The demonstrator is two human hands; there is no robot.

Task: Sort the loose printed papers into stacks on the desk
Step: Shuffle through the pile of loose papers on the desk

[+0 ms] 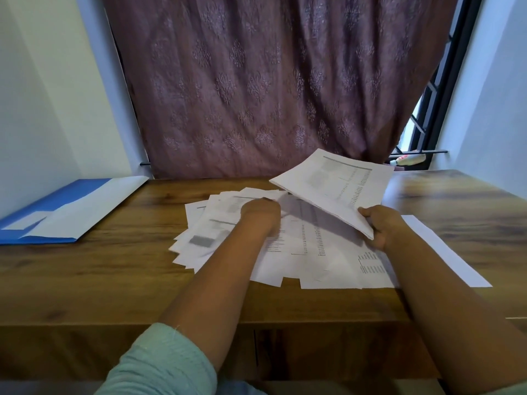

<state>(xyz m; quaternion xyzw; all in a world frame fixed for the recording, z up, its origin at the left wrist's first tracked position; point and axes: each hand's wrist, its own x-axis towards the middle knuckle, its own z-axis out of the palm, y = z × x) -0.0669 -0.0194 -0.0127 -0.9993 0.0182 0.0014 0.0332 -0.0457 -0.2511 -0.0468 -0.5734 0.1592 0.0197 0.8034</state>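
1. Printed white paper sheets, gathered as a thin bundle (336,186), are lifted clear of the desk at the right. The right hand (380,228) pinches the bundle's near corner, thumb on top and fingers curled beneath, so the far end tilts up toward the curtain. Held like this, the bundle probably serves as the growing pile for one category.

2. Just left of it, the left hand (261,213) reaches into the fanned sheets. Its fingers curl at the edge of one page (262,193), but blur and the hand's own back hide the contact, so I cannot tell whether it grips that page or only presses it.

3. Beneath both hands lies the loose spread of white printed pages (302,246), overlapping and skewed across the middle of the brown wood-grain desk (114,269). No tidy stack lies on the desk yet, so sorting looks to be at an early stage.

4. A single blank-looking white sheet (447,252) lies flat to the right, partly under the right forearm.

5. Well apart at the far left sits an open blue-and-white card folder (71,209), likely where the papers came from.

6. Behind the desk hangs a mauve patterned curtain (271,81).
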